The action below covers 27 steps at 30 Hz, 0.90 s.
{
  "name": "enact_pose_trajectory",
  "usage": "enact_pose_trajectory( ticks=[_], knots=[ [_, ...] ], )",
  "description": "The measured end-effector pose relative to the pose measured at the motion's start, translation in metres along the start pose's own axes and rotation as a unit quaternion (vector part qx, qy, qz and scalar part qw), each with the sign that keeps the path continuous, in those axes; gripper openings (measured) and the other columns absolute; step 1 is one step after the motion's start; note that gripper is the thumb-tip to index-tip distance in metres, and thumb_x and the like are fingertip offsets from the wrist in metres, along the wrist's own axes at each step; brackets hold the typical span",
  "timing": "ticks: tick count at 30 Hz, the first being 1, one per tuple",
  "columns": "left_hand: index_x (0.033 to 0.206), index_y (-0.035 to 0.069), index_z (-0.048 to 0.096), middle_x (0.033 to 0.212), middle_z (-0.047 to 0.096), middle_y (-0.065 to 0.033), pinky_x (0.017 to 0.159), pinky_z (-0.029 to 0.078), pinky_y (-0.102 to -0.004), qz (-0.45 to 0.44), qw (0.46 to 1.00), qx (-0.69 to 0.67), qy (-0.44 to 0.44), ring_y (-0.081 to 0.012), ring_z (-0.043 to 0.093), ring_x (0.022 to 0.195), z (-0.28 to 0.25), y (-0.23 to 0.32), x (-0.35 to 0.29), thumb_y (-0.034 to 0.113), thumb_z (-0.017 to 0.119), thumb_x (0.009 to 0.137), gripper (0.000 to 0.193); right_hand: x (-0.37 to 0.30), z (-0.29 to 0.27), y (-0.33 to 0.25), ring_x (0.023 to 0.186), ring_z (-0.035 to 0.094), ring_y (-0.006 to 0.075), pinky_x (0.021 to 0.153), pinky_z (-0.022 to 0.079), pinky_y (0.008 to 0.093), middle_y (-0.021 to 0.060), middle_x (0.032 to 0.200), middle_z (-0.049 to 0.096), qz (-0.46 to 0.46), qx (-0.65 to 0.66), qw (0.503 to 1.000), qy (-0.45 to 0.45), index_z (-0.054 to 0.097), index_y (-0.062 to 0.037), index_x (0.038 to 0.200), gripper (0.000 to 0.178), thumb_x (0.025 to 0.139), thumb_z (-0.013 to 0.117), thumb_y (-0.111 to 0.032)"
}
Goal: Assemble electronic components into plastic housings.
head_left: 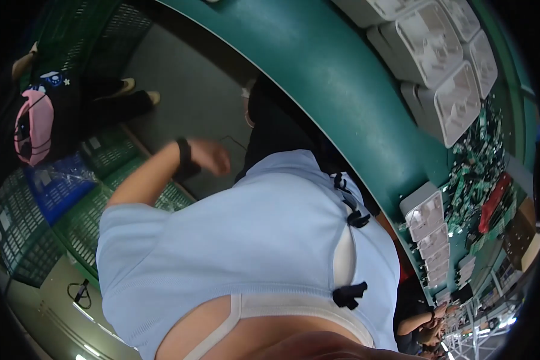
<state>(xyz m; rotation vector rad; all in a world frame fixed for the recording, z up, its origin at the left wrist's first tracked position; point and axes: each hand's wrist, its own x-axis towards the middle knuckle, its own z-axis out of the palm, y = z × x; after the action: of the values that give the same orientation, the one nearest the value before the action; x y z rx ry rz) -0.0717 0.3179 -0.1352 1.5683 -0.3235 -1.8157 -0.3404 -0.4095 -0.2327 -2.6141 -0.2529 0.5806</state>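
My left hand (210, 157) hangs in the air to the left of my body, over the gap between the crates and the worktable. A black band (185, 154) circles its wrist. The hand looks loosely curled, but motion smears the fingers and I see nothing held in it. My right hand is out of view, and my light blue top (240, 234) fills the middle. To my right runs a green worktable (336, 90), which neither hand visibly touches.
Grey bins (423, 45) and a row of smaller bins (425, 216) line the table, beside heaped green circuit boards (471, 174) and a red object (495, 201). Green crates (117, 150) and a blue crate (60, 186) stand left. Another person stands there with a pink item (39, 126); others work lower right.
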Motion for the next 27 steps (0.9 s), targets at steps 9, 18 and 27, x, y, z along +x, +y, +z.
enact_pose_trajectory(
  ticks=[9,18,27],
  knots=[
    [0.123,0.005,0.072,0.122,0.072,-0.0205,0.094,0.056,-0.0446,0.033,0.987,-0.143,0.070,-0.0341,0.070,0.114,0.079,0.014,-0.097,0.040,0.079,0.088,0.049,0.100,-0.211,-0.283,0.106,0.068,0.0271,0.096,0.053,0.0349,0.0117,0.119,0.069,0.126,0.313,0.941,-0.024,0.072,-0.0030,0.122,0.026,0.099,0.070,-0.016],
    [0.117,0.005,0.072,0.116,0.071,-0.0212,0.090,0.056,-0.0458,0.090,0.985,0.147,-0.001,-0.0362,0.070,0.109,-0.089,0.112,-0.152,0.040,0.079,0.089,0.046,0.187,-0.319,-0.454,0.080,0.061,0.0206,0.074,0.052,0.0317,0.0081,0.093,0.061,0.033,0.360,0.931,0.051,0.075,-0.0072,0.120,0.024,0.096,0.074,-0.013],
    [0.112,0.005,0.071,0.110,0.070,-0.0220,0.087,0.056,-0.0471,0.141,0.943,0.302,0.003,-0.0384,0.069,0.105,-0.139,0.218,-0.169,0.040,0.078,0.090,0.043,0.184,-0.356,-0.535,0.087,0.064,0.0234,0.077,0.054,0.0346,0.0067,0.095,0.063,0.097,0.357,0.929,-0.033,0.075,-0.0100,0.123,0.031,0.094,0.074,-0.020]
  ],
)
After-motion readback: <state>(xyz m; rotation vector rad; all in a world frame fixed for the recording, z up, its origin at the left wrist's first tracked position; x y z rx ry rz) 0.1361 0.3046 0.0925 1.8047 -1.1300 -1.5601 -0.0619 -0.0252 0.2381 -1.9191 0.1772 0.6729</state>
